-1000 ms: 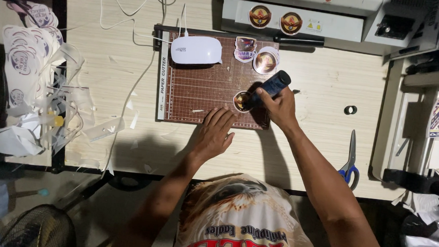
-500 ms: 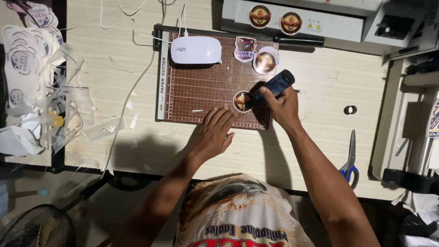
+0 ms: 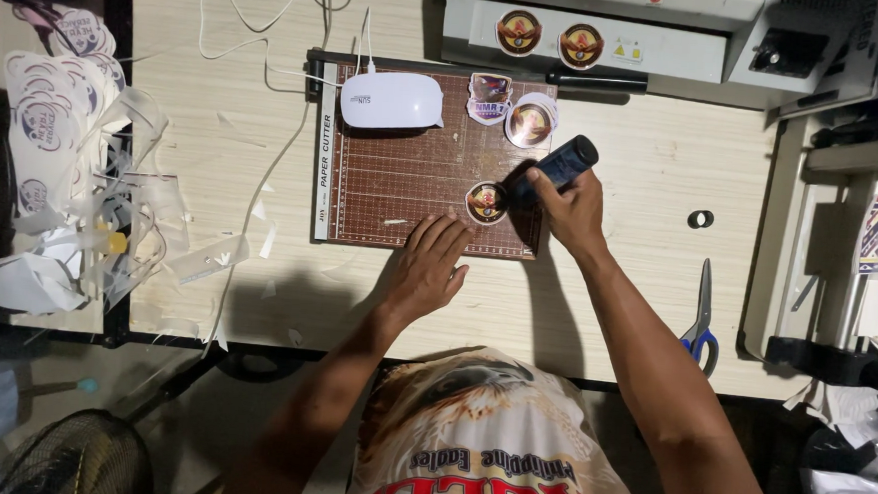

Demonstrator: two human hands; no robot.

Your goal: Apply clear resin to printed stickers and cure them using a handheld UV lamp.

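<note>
Right hand (image 3: pixel 573 210): fingers clamped around a dark cylindrical tool (image 3: pixel 553 170), tip beside a round sticker (image 3: pixel 485 201) on the paper cutter (image 3: pixel 403 175).
Left hand (image 3: pixel 426 266): flat, fingers apart, on the cutter's near edge.
Stickers on cutter: three.

The person wears a white T-shirt (image 3: pixel 493 450) with a large printed graphic on the chest — an eagle's head in brown, tan and white, with a pale curved beak. Below the bird runs a line of small dark lettering, and under that a row of big red block letters edged in dark outline. Both arms are bare from the short sleeves down — no watch, ring or bracelet shows on the left hand (image 3: pixel 426 271) or the right hand (image 3: pixel 573 212). The fingers (image 3: pixel 446 239) are bare too.
</note>
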